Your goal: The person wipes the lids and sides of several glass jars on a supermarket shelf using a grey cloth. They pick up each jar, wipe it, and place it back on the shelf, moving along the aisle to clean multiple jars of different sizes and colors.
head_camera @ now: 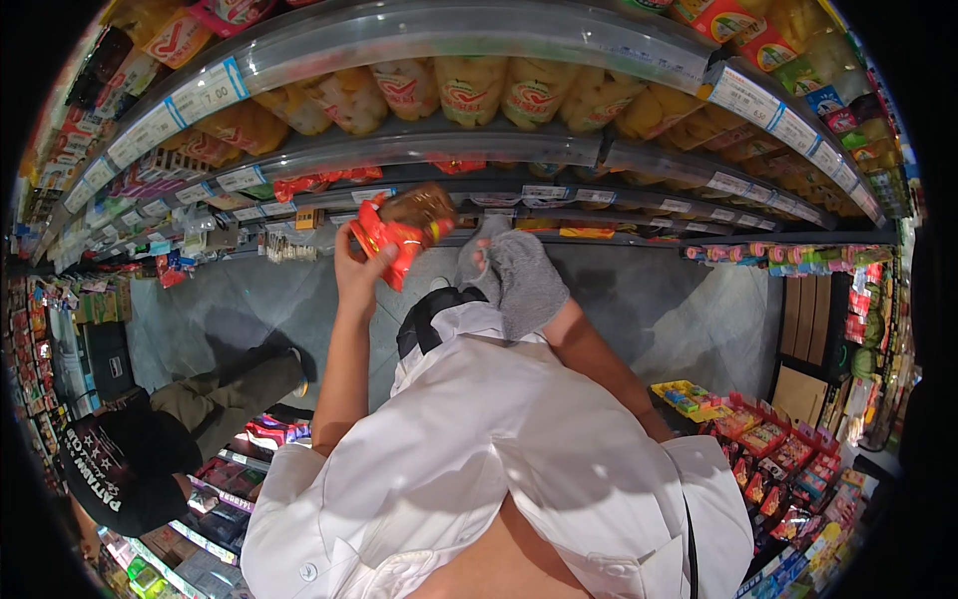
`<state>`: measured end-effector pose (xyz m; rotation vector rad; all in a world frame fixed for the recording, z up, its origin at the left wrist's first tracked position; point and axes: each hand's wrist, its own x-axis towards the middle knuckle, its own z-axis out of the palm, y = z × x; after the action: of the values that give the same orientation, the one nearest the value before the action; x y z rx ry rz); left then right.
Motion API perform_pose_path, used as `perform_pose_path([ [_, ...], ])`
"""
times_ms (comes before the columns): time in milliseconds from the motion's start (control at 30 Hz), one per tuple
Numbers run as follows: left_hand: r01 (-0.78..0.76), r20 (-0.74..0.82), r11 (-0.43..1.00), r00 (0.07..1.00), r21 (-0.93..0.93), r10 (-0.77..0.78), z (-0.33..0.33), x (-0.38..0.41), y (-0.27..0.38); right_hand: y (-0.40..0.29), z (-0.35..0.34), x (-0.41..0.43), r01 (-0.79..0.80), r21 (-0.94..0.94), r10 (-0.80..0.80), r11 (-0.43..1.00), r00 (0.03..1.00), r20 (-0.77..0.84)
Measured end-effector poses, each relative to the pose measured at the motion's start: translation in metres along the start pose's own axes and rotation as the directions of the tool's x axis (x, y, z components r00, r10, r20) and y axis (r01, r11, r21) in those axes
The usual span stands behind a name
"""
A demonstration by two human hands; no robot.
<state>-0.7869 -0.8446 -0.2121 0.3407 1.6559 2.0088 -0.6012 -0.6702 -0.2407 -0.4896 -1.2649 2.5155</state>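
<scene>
My left hand [358, 268] grips a red plastic food packet [400, 236] with a clear part that shows brown contents. It is lifted in front of the lower shelves, somewhat blurred. In my right hand [481, 254] is a grey cloth [524, 281], draped over most of the hand so that only some fingertips show. The cloth hangs in front of my white shirt. Beyond both hands, a shelf holds a row of jars of fruit [470, 91] with red and green labels.
Clear shelf edges [479, 37] with price tags curve across the front. Low on the left lie more red packets [322, 182]. Another person [127, 464] in a black top is at the left. Boxed goods [778, 442] stand on a display behind me at right. Grey floor tiles [636, 299] lie below.
</scene>
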Motion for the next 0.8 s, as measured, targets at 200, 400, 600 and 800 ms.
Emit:
perform_pose_path([
  [200, 0.107, -0.258, 0.994, 0.961, 0.026, -0.097, -0.018, 0.064, -0.036, 0.005, -0.021, -0.015, 0.219, -0.711, -0.313, 0.668, 0.950, -0.001],
  [400, -0.026, -0.215, 0.583, 0.915, 0.812, 0.340, 0.003, 0.092, -0.051, -0.030, -0.005, -0.023, 0.127, -0.030, -0.131, 0.991, 0.971, -0.202],
  [600, -0.040, -0.128, 0.417, 0.921, 0.908, 0.367, 0.038, 0.101, -0.028, -0.020, -0.021, -0.027, 0.138, 0.214, -0.073, 0.967, 0.956, -0.285],
  [800, -0.008, -0.073, 0.333, 0.970, 0.943, 0.231, 0.060, 0.119, -0.022, -0.025, -0.031, -0.028, 0.225, -0.034, -0.226, 0.974, 0.936, -0.270],
])
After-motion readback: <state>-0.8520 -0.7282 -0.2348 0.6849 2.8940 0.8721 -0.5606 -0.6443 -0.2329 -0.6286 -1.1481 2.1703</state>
